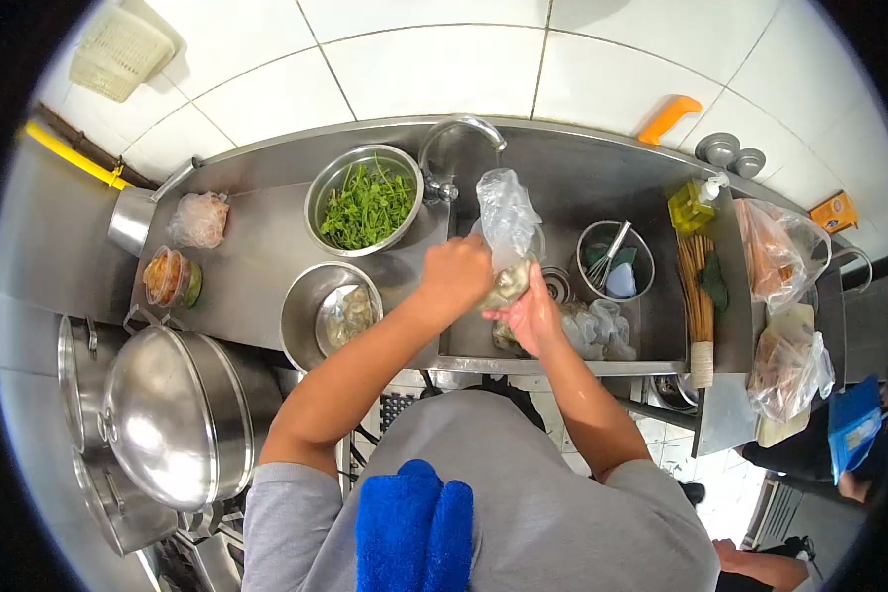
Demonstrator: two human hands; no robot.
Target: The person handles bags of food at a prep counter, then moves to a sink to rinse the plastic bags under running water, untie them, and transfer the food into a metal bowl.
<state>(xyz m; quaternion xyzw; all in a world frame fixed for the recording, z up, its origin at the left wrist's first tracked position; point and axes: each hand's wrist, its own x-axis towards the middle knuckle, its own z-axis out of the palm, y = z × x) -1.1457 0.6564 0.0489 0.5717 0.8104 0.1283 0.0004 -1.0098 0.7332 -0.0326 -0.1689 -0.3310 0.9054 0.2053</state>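
Over the sink (405, 363), a clear plastic bag (506, 209) with a greyish-green content I cannot make out is between my two hands. My left hand (459, 271) is closed on the bag's left side. On its lower right side, my right hand (533, 314) curls its fingers against it. The bag's upper part bulges just under the spout of the metal faucet (464, 123). Other plastic bags (602, 331) lie in the sink beside my right hand. Left of my left forearm stands a steel bowl (301, 316) holding a similar filled bag (350, 316).
A steel bowl of green leaves (370, 202) stands behind the left counter. Right of my hands are a pot with a whisk (610, 252), a soap bottle (691, 207) and a bamboo brush (696, 296). A large lidded pot (168, 414) is at left; another person's arm (765, 567) shows lower right.
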